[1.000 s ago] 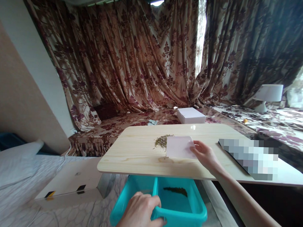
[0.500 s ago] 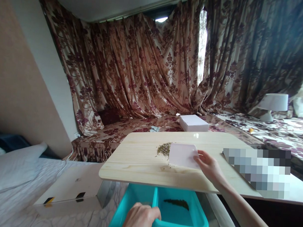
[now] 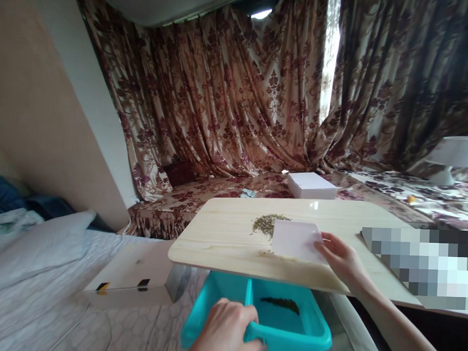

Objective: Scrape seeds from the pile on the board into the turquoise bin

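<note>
My left hand is closed around the near rim of a turquoise two-compartment bin, held below the table's front edge. Dark, greenish-brown loose material lies in its right compartment; my hand partly covers the left one. On the light wooden tabletop, a scattered heap of small greenish-brown seeds or grains sits left of a thin white card. The card's right edge is pinched between the thumb and fingers of my right hand. Its left edge meets the heap, and a few grains lie just in front.
A blurred-out flat object covers the table's right side. Behind the table stands a white box. A white carton lies on the bed at left, near a pillow. A lamp stands far right.
The view has turned, shifting the scene rightward in the picture. The card has slid slightly left relative to the table, and more grains show along its far edge. Both hands keep their holds.
</note>
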Tool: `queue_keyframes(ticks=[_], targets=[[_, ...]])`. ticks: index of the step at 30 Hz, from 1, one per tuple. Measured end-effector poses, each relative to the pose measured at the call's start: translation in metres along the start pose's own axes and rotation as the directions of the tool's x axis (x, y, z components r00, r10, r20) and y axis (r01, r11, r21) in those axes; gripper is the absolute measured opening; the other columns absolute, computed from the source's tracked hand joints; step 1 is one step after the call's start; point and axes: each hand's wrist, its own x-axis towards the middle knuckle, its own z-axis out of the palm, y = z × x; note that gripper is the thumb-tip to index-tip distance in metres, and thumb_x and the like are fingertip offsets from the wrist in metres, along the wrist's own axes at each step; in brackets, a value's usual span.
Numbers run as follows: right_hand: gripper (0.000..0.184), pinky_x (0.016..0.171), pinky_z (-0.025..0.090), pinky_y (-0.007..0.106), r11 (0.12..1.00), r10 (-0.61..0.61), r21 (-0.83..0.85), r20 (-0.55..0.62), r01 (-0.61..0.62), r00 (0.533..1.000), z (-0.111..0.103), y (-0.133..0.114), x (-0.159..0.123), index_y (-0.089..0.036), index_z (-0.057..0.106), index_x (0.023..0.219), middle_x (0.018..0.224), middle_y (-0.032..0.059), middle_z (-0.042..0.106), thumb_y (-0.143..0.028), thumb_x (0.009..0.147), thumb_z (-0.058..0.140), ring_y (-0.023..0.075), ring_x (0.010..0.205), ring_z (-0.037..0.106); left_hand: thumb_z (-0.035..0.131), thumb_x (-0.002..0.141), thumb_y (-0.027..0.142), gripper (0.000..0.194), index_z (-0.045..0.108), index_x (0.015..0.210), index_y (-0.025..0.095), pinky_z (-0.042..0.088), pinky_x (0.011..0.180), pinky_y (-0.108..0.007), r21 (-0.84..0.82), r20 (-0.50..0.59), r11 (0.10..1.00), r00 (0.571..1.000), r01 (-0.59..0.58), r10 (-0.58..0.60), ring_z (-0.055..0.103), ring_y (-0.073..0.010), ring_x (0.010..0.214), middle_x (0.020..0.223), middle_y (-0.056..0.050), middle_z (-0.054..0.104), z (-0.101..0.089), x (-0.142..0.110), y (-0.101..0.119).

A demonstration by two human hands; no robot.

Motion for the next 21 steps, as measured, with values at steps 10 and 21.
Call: queue_keyframes(ticks=[10,21], targets=[[0.031,0.063,0.053,0.03,1.0,0.004,-0.026,0.001,-0.004,1.0,0.0081,-0.0033,-0.0015,-0.02,0.056,0.079,0.077,0.0076,0.072,-0.043,0.06,0.062,0.0221,0.071,0.067,0.058,0.069,0.036,0.016,0.061,0.083,0.027,0.033,0.078,-0.028,-0.02,-0.018,1.0,1.0,0.002,-0.002,0.049,-0.0204,0.091,0.087,0.003,0.063,0.0001,-0.001,0.0013],[0.036,0.064,0.053,0.03,1.0,-0.013,-0.017,-0.004,0.013,1.0,0.0075,0.0004,-0.0014,-0.02,0.057,0.081,0.077,0.0079,0.072,-0.049,0.059,0.063,0.0225,0.072,0.067,0.058,0.069,0.037,0.016,0.061,0.082,0.028,0.034,0.077,-0.029,-0.01,0.003,1.0,1.0,0.014,-0.014,0.05,-0.0216,0.09,0.087,0.002,0.063,-0.0019,0.0001,0.0029]])
